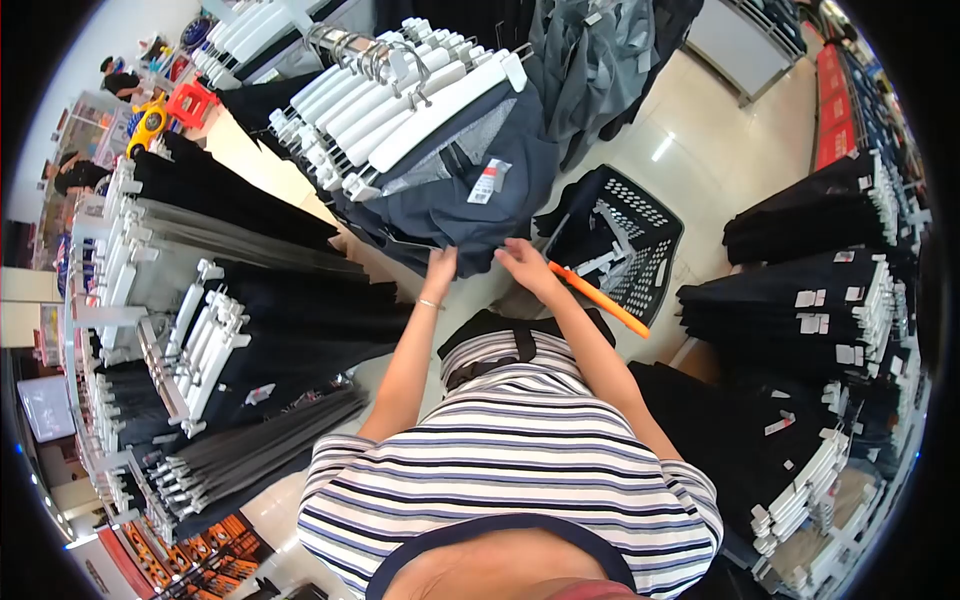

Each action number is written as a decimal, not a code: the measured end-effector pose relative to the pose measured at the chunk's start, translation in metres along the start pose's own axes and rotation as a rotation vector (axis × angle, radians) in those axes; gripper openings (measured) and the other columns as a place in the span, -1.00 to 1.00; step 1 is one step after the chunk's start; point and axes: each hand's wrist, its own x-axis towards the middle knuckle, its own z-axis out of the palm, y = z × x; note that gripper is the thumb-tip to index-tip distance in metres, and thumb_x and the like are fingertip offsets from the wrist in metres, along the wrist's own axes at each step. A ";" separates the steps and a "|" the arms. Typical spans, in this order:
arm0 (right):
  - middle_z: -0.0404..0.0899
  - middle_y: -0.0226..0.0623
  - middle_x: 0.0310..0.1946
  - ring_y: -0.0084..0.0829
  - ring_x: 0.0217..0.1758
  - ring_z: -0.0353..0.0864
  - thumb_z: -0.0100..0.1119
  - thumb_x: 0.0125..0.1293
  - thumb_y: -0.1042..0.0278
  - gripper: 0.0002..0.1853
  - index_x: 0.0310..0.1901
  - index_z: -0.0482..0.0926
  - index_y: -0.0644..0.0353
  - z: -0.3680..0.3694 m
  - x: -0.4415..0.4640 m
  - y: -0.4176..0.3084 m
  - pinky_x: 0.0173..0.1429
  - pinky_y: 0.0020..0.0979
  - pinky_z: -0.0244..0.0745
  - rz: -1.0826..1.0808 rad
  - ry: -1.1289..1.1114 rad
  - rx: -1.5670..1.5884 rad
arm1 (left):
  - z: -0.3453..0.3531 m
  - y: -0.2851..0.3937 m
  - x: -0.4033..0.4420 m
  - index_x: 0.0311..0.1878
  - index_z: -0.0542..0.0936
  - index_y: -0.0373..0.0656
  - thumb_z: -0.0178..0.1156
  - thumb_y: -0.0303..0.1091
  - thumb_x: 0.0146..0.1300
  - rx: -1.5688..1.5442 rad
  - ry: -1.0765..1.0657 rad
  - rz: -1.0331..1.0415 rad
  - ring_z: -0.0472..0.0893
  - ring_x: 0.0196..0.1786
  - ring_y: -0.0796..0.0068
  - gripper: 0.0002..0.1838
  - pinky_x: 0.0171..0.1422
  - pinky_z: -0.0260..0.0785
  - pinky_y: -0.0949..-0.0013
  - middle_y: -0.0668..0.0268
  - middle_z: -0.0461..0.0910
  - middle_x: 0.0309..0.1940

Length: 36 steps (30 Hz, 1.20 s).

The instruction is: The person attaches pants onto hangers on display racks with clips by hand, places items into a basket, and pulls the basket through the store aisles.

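Dark blue-grey trousers hang at the front of a rack, on a white clip hanger. A white and red price tag lies on the fabric. My left hand grips the lower front of the trousers, its fingers partly hidden by the cloth. My right hand is closed at the trousers' right edge, fingertips against the fabric. Beside my right forearm stands a black shopping basket with an orange handle; dark clothing and white hangers lie in it.
Dark trousers on white hangers fill a rack at left and another at right. Grey garments hang behind the basket. A red stool and a yellow toy stand at upper left, with people farther off.
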 end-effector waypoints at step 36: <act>0.39 -0.58 -0.54 -0.62 -0.48 0.33 0.09 0.19 0.41 -0.90 -0.46 0.44 0.02 0.033 -0.032 -0.063 -0.34 -0.47 0.28 0.215 0.320 1.175 | 0.006 0.077 -0.044 0.25 0.24 -0.27 -0.09 -0.02 0.35 -0.880 -0.291 -0.499 0.39 0.20 0.10 -0.43 0.30 0.22 0.09 0.01 0.31 0.21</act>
